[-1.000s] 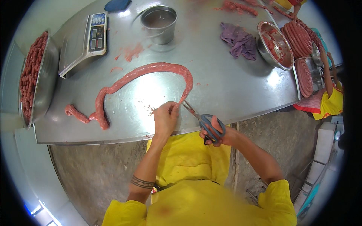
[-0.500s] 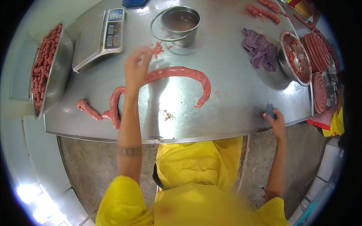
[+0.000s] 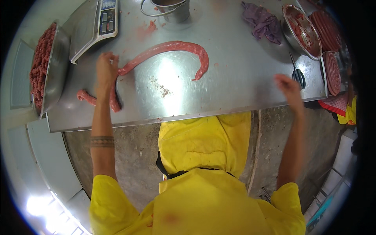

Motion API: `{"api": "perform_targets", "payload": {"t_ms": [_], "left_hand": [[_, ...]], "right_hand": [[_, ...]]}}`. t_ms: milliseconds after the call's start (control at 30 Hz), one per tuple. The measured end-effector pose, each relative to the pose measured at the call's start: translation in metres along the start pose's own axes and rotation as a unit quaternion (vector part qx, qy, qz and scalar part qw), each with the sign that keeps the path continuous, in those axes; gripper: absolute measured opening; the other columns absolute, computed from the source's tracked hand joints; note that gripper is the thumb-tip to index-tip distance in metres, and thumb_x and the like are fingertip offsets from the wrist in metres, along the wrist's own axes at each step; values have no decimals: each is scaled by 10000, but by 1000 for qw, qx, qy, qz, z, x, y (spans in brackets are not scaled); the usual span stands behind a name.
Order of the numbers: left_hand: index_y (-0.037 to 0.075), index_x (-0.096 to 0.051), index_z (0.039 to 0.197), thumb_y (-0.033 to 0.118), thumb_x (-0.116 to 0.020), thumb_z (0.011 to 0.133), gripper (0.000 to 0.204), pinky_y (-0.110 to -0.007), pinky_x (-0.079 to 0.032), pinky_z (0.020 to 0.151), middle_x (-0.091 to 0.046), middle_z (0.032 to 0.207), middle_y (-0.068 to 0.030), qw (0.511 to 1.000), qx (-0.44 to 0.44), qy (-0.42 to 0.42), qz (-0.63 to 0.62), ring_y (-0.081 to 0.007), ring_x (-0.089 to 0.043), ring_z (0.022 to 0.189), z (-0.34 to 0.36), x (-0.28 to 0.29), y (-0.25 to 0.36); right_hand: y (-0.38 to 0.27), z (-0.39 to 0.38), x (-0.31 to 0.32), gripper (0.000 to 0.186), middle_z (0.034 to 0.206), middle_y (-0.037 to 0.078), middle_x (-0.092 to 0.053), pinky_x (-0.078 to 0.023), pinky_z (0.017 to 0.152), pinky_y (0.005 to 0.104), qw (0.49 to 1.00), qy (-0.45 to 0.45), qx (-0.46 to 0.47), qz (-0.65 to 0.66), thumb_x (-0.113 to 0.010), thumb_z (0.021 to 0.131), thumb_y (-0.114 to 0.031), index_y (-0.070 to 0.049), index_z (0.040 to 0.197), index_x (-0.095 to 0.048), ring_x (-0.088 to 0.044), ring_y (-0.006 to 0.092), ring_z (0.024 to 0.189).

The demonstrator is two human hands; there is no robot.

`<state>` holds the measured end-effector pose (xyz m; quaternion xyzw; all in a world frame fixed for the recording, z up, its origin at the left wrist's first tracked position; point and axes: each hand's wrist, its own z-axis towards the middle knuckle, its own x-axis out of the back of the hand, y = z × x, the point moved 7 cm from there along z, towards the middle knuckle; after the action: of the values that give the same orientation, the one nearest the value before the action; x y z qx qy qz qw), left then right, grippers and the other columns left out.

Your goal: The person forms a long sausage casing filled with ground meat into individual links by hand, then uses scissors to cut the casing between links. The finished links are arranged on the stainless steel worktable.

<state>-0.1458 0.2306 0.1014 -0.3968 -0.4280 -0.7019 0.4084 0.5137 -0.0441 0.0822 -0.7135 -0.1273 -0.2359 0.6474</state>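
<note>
A long raw sausage (image 3: 166,47) lies curved across the steel table (image 3: 231,84), with a twisted narrow spot near its left part. My left hand (image 3: 105,70) is over that left part, fingers curled in; whether they pinch anything is hidden. A shorter length bends below the hand, and its loose end (image 3: 84,94) lies to the left of my wrist. On the right, my right hand (image 3: 290,90) is raised, blurred at the fingertips, with nothing in it. Just beside it rest scissors (image 3: 299,77) with dark handles, blades pointing away from me.
At far left stands a steel tub (image 3: 58,72) heaped with ground meat; a scale (image 3: 106,23) is behind. A metal bucket (image 3: 178,13) stands at the back. To the right are a purple cloth (image 3: 262,23), a tilted bowl (image 3: 288,27) with meat and coiled sausages (image 3: 332,74).
My right hand has let go of the scissors, which now lie on the table. My left hand has moved left along the sausage. The view has shifted, so the table appears higher.
</note>
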Motion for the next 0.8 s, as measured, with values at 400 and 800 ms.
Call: {"api": "perform_targets", "payload": {"t_ms": [400, 800], "left_hand": [[0, -693, 1077, 96, -781, 852, 260, -475, -573, 777, -668, 981, -199, 978, 33, -104, -180, -370, -699, 902, -121, -86, 263], [-28, -631, 1047, 114, -559, 1021, 161, -502, -532, 883, -659, 996, -264, 944, -3, -251, -216, -451, -653, 1000, -126, -114, 255]], "right_hand": [[-152, -124, -339, 137, 987, 140, -687, -521, 875, 478, 936, -208, 204, -197, -611, 883, -62, -32, 899, -744, -671, 335, 1002], [-143, -104, -259, 168, 840, 75, -698, -515, 677, 330, 955, -269, -5, 125, -757, 950, -185, -20, 983, -757, -667, 175, 751]]}}
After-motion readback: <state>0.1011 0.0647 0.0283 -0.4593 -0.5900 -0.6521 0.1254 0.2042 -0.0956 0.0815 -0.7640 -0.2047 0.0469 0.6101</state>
